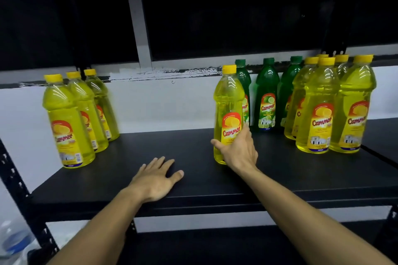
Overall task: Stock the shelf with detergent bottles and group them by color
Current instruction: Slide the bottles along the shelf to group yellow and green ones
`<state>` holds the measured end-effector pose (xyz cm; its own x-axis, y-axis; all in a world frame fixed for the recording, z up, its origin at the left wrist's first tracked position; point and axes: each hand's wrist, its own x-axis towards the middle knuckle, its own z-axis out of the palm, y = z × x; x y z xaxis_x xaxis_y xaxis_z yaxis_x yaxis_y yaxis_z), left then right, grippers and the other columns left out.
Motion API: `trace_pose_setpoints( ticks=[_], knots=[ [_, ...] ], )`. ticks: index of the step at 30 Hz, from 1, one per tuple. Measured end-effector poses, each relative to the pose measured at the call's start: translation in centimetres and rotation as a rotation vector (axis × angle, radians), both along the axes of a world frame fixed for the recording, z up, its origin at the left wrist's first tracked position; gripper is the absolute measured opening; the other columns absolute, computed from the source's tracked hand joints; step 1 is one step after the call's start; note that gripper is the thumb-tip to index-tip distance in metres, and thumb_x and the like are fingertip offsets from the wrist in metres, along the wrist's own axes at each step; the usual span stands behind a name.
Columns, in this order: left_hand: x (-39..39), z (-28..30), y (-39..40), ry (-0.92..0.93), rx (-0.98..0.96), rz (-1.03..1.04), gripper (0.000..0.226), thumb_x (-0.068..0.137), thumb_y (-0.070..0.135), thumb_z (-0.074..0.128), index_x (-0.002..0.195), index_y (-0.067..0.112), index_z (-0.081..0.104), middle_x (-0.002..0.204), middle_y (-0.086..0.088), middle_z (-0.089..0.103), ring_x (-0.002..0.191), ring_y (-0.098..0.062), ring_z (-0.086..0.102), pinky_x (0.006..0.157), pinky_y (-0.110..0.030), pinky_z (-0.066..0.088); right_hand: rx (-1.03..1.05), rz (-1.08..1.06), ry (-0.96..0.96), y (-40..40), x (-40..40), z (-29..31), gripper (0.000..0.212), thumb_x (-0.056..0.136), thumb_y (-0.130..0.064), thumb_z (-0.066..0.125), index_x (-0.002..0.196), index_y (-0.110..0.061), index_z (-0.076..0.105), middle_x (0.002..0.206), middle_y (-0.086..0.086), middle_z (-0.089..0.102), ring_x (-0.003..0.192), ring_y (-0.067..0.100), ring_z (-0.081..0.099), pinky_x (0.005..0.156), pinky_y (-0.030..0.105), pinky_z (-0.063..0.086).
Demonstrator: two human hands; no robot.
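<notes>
**On the black shelf: 1 yellow bottle in hand, the rest in 3 clusters**

Near the middle of the black shelf (193, 142), the right hand (239, 150) grips a yellow bottle (228, 114) low on its body. The thumb wraps round the left side under the red label and the fingers curl round the right side, so the hand sits in front of and slightly right of the bottle's lower half. The bottle stands upright, its yellow cap at the top and its base on or just above the shelf; which of the 2 cannot be told.

Left of it and nearer the front edge, the left hand (157, 178) lies flat, palm down, on the shelf, with fingers spread and straight, holding nothing. It is well apart from the held bottle.

Far left, 3 yellow bottles (69, 120) stand in a row running from near to far, touching or almost touching each other.

Just behind and right of the held bottle, 3 green bottles (267, 97) stand against the back of the shelf, the leftmost partly hidden by the held bottle.

Far right, a cluster of yellow bottles (318, 109) stands close together, at least 5 by their caps, the nearest 2 side by side in front. This cluster partly covers the rightmost green bottle.

Behind the shelf runs a white wall (161, 105).
</notes>
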<state>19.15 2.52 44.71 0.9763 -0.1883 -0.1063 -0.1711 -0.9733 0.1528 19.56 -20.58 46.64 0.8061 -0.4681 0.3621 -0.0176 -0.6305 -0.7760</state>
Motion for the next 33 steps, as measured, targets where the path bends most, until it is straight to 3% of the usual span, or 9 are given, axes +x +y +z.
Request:
trace_pose_setpoints(
  ticks=[15,19,23,25,27,30,33],
  knots=[
    [-1.1,-0.4,2.4,-0.061,-0.051,0.084,0.064,0.099,0.061,0.018,0.156,0.033,0.012,0.164,0.008,0.002,0.150,-0.010,-0.004,0.121,-0.037,-0.003,-0.061,0.092,0.013,6.2,-2.2,0.0,0.109,0.067,-0.070,0.071,0.147,-0.020,0.017,0.136,0.002,0.044,0.127,0.022,0.042,0.094,0.041,0.044],
    [-1.6,-0.3,2.3,-0.132,-0.190,0.103,0.060,0.101,0.056,0.017,0.154,0.029,0.024,0.162,0.008,0.017,0.149,-0.009,0.007,0.121,-0.035,0.004,-0.132,0.194,0.045,3.9,-2.8,-0.1,0.106,0.076,-0.077,0.052,0.153,-0.022,0.005,0.147,0.001,0.037,0.136,0.022,0.036,0.101,0.046,0.039],
    [-2.6,0.4,1.3,-0.283,-0.419,0.171,0.053,0.101,0.054,0.027,0.148,0.029,0.036,0.154,0.007,0.036,0.142,-0.014,0.031,0.113,-0.037,0.026,-0.227,0.316,0.109,-1.1,-2.8,-0.4,0.072,0.095,-0.065,0.024,0.154,-0.026,0.012,0.156,0.001,0.028,0.143,0.020,0.025,0.107,0.049,0.030],
    [-2.8,0.6,-0.4,-0.305,-0.502,0.167,0.060,0.096,0.059,0.039,0.148,0.030,0.031,0.154,0.005,0.036,0.140,-0.017,0.035,0.111,-0.042,0.032,-0.414,0.290,0.204,-3.8,-2.3,-0.9,0.063,0.100,-0.055,0.023,0.153,-0.023,0.017,0.155,0.002,0.027,0.143,0.020,0.022,0.106,0.047,0.032],
    [-2.9,0.7,-3.0,-0.280,-0.610,0.163,0.083,0.084,0.070,0.052,0.150,0.031,0.022,0.156,0.005,0.033,0.139,-0.018,0.038,0.111,-0.048,0.034,-0.575,0.269,0.319,-5.6,-1.8,-1.7,0.060,0.102,-0.049,0.024,0.153,-0.020,0.019,0.157,0.002,0.023,0.146,0.020,0.015,0.110,0.044,0.028],
    [-2.6,1.0,-7.8,-0.255,-0.720,0.249,0.114,0.067,0.078,0.065,0.152,0.025,0.011,0.156,0.002,0.031,0.137,-0.022,0.041,0.108,-0.048,0.037,-0.700,0.299,0.425,-6.4,-1.0,-2.8,0.058,0.103,-0.046,0.022,0.154,-0.018,0.017,0.161,0.003,0.013,0.149,0.020,0.003,0.119,0.040,0.008],
    [-2.2,1.1,-11.7,-0.354,-0.711,0.372,0.119,0.060,0.080,0.068,0.147,0.017,0.015,0.143,-0.002,0.040,0.127,-0.024,0.048,0.097,-0.043,0.046,-0.729,0.361,0.479,-6.4,-0.5,-3.2,0.058,0.103,-0.044,0.019,0.155,-0.021,0.009,0.163,0.004,0.000,0.149,0.019,-0.007,0.120,0.043,-0.004]
  ],
)
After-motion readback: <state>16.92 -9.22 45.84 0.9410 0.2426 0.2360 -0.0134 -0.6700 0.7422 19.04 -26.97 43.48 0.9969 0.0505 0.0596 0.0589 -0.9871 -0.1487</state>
